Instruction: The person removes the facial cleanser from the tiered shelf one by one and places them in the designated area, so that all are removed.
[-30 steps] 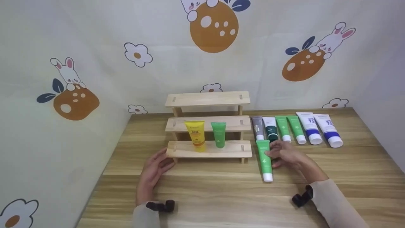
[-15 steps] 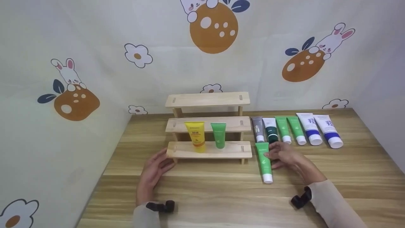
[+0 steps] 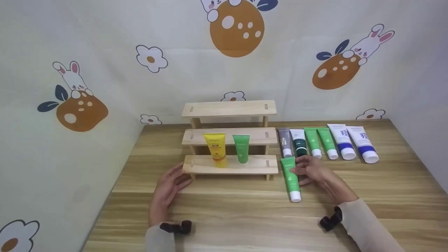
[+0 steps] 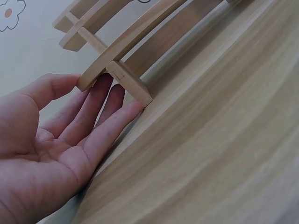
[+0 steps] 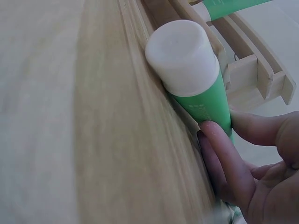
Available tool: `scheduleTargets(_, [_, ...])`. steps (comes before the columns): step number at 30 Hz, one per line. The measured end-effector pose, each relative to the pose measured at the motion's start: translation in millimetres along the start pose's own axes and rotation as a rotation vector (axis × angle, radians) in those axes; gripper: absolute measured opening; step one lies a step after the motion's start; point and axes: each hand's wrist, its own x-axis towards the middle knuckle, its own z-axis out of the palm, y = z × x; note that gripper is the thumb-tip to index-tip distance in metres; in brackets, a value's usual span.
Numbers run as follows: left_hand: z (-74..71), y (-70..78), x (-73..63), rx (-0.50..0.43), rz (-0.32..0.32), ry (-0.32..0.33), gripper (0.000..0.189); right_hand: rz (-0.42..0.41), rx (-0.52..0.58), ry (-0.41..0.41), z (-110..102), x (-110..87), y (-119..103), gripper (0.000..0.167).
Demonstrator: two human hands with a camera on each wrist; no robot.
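A three-tier wooden display rack (image 3: 245, 170) stands on the table. My left hand (image 3: 169, 184) holds the left end of its lowest step, thumb at the board's edge and fingers by the leg (image 4: 128, 84) in the left wrist view. My right hand (image 3: 316, 173) pinches a green squeeze tube (image 3: 291, 178) with a white cap (image 5: 182, 56), thumb on one side and fingers on the other. That tube lies cap toward me, right of the rack. On the lowest step, a yellow tube (image 3: 216, 148) and a smaller green tube (image 3: 242, 148) stand upright on their caps.
Behind my right hand, several tubes lie in a row: a grey tube (image 3: 285, 140), a white and dark-green tube (image 3: 299, 141), green tubes (image 3: 327, 140) and white-and-blue tubes (image 3: 362, 141). A printed cloth (image 3: 189, 73) hangs behind the table (image 3: 224, 217).
The pinched green tube has shifted slightly left and toward me at its far end, with my right hand following. My left hand stays on the rack; the view has shifted slightly.
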Motion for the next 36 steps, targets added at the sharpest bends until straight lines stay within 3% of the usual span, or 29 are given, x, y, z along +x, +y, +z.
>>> scheduleTargets(7, [1.2, -0.6, -0.3, -0.011, 0.021, 0.000, 0.043, -0.002, -0.023, 0.026, 1.3, -3.3, -1.5, 0.061])
scheduleTargets(14, [3.9, -1.5, 1.8, 0.003, -0.004, -0.014, 0.049, 0.016, -0.069, 0.060, 0.3, -8.8, -3.5, 0.065])
scheduleTargets(20, [0.2, -0.9, 0.3, -0.015, 0.017, -0.021, 0.046, 0.001, -0.104, 0.046, -2.1, -11.0, -8.2, 0.071])
scheduleTargets(29, [-0.1, 1.0, 0.4, -0.051, 0.020, -0.024, 0.045, -0.013, -0.094, 0.026, -12.0, -18.0, -20.0, 0.063])
scheduleTargets(36, [-0.3, -1.0, 0.6, -0.049, 0.016, -0.027, 0.045, -0.075, -0.104, 0.014, -3.3, -29.1, -32.3, 0.058])
